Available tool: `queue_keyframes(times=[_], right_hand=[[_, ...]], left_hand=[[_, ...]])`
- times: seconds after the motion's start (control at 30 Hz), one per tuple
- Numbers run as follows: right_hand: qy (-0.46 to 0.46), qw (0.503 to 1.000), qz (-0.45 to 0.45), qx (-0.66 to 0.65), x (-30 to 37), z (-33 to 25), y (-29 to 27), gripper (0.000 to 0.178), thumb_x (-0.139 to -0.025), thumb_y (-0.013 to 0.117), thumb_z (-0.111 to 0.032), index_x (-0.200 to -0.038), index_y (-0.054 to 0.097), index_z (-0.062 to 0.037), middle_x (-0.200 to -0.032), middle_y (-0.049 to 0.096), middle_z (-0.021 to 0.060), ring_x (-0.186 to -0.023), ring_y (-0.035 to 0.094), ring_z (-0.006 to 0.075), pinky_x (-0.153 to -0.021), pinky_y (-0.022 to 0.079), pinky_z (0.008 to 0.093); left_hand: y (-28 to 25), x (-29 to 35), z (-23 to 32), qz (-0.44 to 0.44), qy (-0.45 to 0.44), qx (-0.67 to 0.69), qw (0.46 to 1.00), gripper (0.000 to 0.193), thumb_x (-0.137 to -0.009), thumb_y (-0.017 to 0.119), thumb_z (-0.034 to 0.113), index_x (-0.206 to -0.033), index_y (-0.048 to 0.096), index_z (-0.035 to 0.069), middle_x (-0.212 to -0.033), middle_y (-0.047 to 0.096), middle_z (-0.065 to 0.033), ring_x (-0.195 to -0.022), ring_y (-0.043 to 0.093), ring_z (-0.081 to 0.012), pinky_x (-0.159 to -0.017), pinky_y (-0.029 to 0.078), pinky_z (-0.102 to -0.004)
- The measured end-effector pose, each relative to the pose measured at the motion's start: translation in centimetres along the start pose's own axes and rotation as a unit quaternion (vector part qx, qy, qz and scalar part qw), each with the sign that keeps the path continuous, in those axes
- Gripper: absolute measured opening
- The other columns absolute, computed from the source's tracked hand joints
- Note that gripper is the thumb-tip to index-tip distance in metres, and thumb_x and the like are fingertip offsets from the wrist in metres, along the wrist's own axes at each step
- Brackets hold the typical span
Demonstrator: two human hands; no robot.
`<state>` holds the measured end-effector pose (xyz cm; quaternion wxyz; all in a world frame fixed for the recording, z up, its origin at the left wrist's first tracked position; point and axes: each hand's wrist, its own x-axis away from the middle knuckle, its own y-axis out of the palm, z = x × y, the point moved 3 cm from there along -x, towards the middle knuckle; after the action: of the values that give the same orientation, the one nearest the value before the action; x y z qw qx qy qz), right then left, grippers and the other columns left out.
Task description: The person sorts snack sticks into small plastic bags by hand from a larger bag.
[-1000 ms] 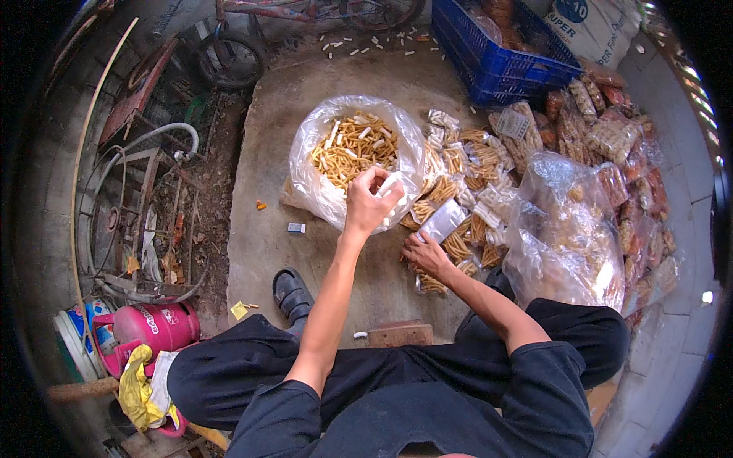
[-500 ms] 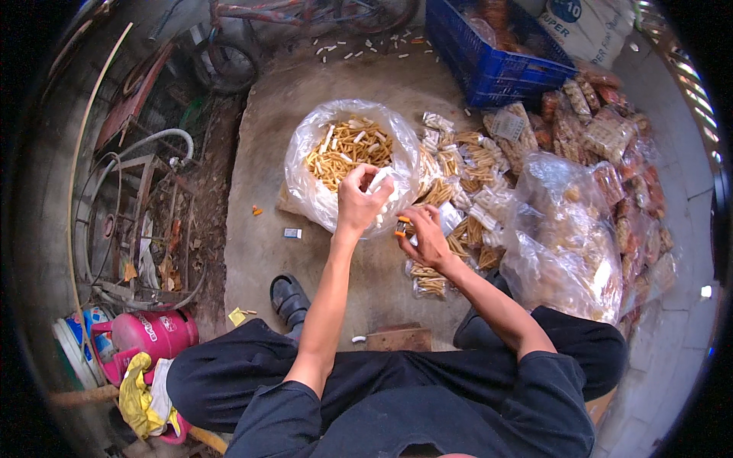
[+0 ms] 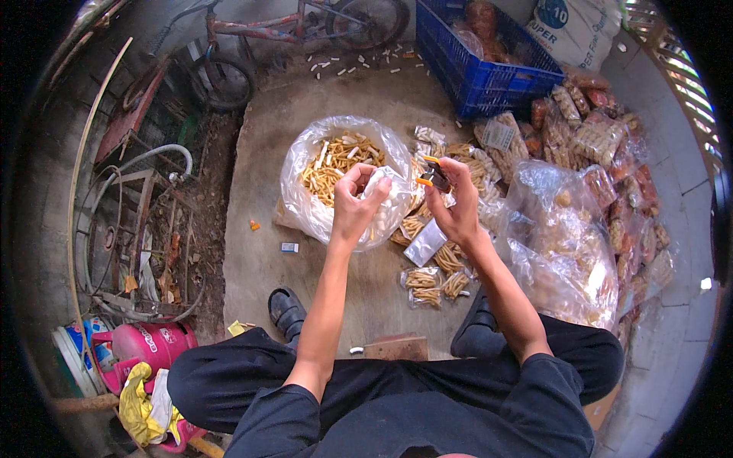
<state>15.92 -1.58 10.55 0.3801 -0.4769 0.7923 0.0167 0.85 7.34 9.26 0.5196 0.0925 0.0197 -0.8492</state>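
Note:
Pinched in my left hand [image 3: 353, 212] is a small clear plastic bag [image 3: 386, 200] with white pieces in it, held over the near right rim of a big clear plastic sack [image 3: 295, 183]. Thin brown snack sticks [image 3: 327, 175] and some white pieces fill that sack. My right hand [image 3: 460, 214] grips a small black stapler with orange ends [image 3: 434, 176], its jaws pointing left toward the little bag, apart from it. Below my right hand, small filled packets [image 3: 422, 286] lie on the floor, with a flat pale packet [image 3: 425, 243] on top.
A large clear bag of goods [image 3: 561, 244] stands to the right, before a heap of snack packs [image 3: 603, 137]. Behind are a blue crate [image 3: 489, 76] and a bicycle [image 3: 305, 30]. A small blue-white box [image 3: 289, 247] lies left; a pink gas cylinder [image 3: 156, 347] stands farther left.
My right hand has risen away from me and slightly right, turning the stapler so its jaws show spread. My left hand keeps its hold on the small bag.

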Motion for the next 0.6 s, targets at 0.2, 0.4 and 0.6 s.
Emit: queue_keyframes(times=[0.2,0.4,0.6], right_hand=[[0.139,0.971,-0.135,-0.137,-1.2,-0.6,-0.1,0.033,-0.088,0.053,-0.017,-0.117,0.048,-0.0011,-0.097,0.055,0.0059,-0.087,0.051,0.0116,-0.076,0.042,0.0246],[0.183,0.949,-0.22,-0.131,-2.1,-1.8,-0.8,0.038,-0.087,0.059,-0.024,-0.116,0.051,-0.0004,-0.098,0.057,0.0046,-0.091,0.051,0.01,-0.079,0.042,0.0245],[0.191,0.944,-0.254,-0.089,-2.6,-2.3,-1.5,0.04,-0.086,0.06,-0.027,-0.116,0.054,-0.0006,-0.101,0.06,0.0064,-0.089,0.053,0.0097,-0.075,0.045,0.0248]], left_hand=[[0.0,0.1,2.1,-0.001,0.023,0.019,1.0,0.018,-0.078,0.065,0.014,-0.088,0.058,0.001,-0.077,0.059,0.0012,-0.064,0.051,-0.0021,-0.056,0.041,-0.0176],[-0.7,0.1,2.4,-0.001,0.042,-0.078,0.996,0.019,-0.071,0.069,0.014,-0.081,0.059,0.002,-0.071,0.056,0.0012,-0.062,0.049,-0.0042,-0.056,0.041,-0.0203],[-0.3,0.4,4.4,0.007,0.193,-0.22,0.956,0.018,-0.064,0.07,0.013,-0.076,0.061,0.003,-0.069,0.058,-0.0067,-0.068,0.055,-0.0169,-0.06,0.045,-0.0288]])
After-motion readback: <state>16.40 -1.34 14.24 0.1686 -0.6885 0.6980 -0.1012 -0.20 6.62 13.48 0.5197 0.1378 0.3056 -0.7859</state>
